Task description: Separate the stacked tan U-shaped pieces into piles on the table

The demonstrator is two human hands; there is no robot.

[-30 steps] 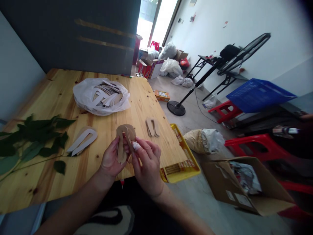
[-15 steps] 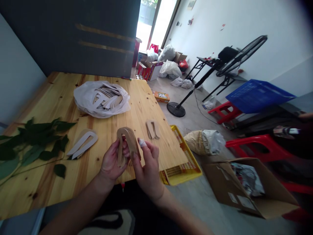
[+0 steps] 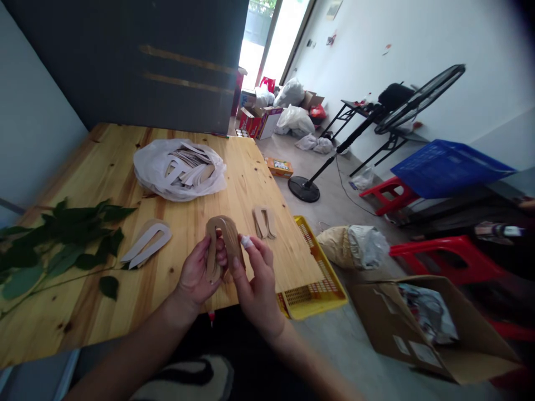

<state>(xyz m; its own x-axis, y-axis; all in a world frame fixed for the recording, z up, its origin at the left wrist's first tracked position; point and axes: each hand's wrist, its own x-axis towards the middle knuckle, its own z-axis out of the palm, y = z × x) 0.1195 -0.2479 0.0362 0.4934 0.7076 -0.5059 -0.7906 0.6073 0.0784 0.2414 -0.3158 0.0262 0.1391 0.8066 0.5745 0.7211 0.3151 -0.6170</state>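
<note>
The left hand (image 3: 194,275) is closed around the near leg of a cardboard U (image 3: 221,245), its fingers curled behind the piece. The right hand (image 3: 257,295) also grips the U, with its fingertips (image 3: 238,264) pressed against the other leg. A white wrapping (image 3: 246,241) covers one right fingertip, just beside the cardboard. The U stands upright between the hands, its curved end up, above the near edge of a pine table (image 3: 251,184).

Ahead of the grip, a white plastic bag (image 3: 179,170) lies open on the table, filled with more cardboard cutouts. To the left of the hands are a pale U-shaped cutout (image 3: 146,242) and, farther out, a leafy branch (image 3: 62,245). Just beyond the right hand, a small cardboard stack (image 3: 263,223) lies on the table. To the right of the grip, a yellow crate (image 3: 317,295) sits against the table edge, and an open carton (image 3: 422,334) stands on the floor. Farther right and ahead are a red stool (image 3: 443,253) and a blue crate (image 3: 449,167).
</note>
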